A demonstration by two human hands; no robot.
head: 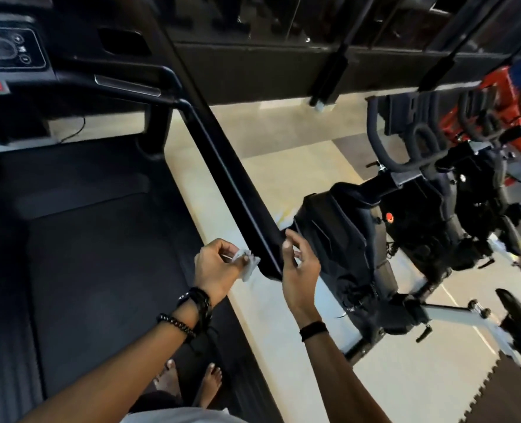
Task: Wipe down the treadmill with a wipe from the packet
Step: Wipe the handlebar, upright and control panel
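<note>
— Where's the wipe?

— My left hand (pixel 215 267) pinches the wipe (pixel 247 264), fingers curled round it, at the near end of the treadmill's right handrail (pixel 237 190). My right hand (pixel 298 264) hangs loose beside that rail end, holding nothing.

— Much done?

— Wipe's out, so that step is finished. I'd judge the console (pixel 8 50) and belt (pixel 100 270) remain. The packet isn't in sight.

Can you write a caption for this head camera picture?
Left hand holds a crumpled white wipe beside the treadmill's long black handrail; right hand hovers nearby.
</note>
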